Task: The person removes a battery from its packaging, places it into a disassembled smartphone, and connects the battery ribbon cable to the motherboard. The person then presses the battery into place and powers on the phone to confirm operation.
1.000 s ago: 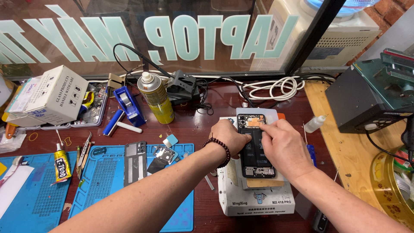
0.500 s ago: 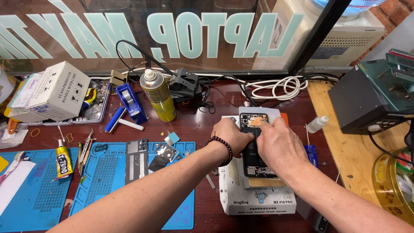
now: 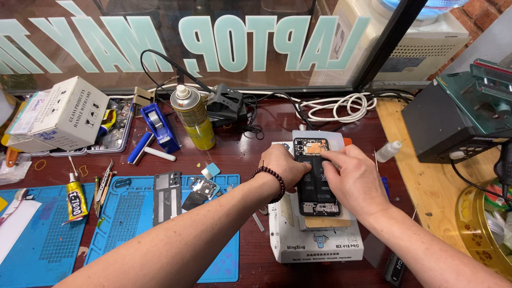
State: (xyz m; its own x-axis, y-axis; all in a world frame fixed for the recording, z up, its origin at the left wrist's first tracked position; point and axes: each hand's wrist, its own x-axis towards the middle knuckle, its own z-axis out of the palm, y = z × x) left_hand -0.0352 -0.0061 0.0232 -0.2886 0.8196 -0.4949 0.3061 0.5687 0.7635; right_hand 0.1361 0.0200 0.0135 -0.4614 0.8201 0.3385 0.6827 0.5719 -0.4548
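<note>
On the white heating plate [image 3: 314, 242] near the front edge of the dark red bench [image 3: 250, 146], an opened phone [image 3: 316, 184] is laid flat with its back cover off and its inner parts exposed. Its long axis runs from the front edge of the bench toward the window, with the camera end and an orange patch pointing away from the person. It appears to be set there so that it is kept level and raised for close work. The left hand [image 3: 285, 168], a beaded bracelet [image 3: 271, 183] at its wrist, is curled against the phone's left side, apparently to steady it; no full grip is seen. The right hand [image 3: 354, 178] is laid over the right side, its forefinger pressed down on the upper middle of the phone, nothing being held in it. Toward the left, a grey back cover [image 3: 167, 197] lies on a blue mat [image 3: 133, 234], and a yellow spray can [image 3: 193, 117] stands behind.
</note>
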